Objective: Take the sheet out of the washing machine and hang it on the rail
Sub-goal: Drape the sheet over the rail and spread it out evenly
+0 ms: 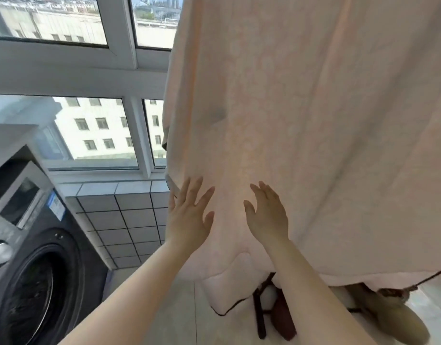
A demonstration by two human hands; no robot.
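Head view: a pale peach sheet (301,120) hangs in long folds before a balcony window (94,128), its top running out of frame, so the rail that presumably carries it cannot be seen. Both hands are raised flat against the cloth near its left edge. The left hand (189,215) lies with fingers straight and spread just inside that edge; the right hand (266,215) sits close beside it, fingers straight and slightly fanned. Neither hand grips anything; the palms appear to press or stroke the fabric, most likely to smooth creases and settle the drape so that it dries evenly. The lower hem, trimmed with a dark line, hangs unevenly, dipping lower below the wrists than further right, which suggests the sheet may need a little squaring up. At lower left stands the dark front-loading washing machine (32,282), its round door facing the room, well apart from the sheet. A grey tiled ledge (119,212) runs under the window between machine and cloth. Behind the hem, dark furniture legs (260,312) and a tan rounded object (398,317), too unclear to name, rest on the light floor (164,307). Judged from this, the hanging is nearly finished.
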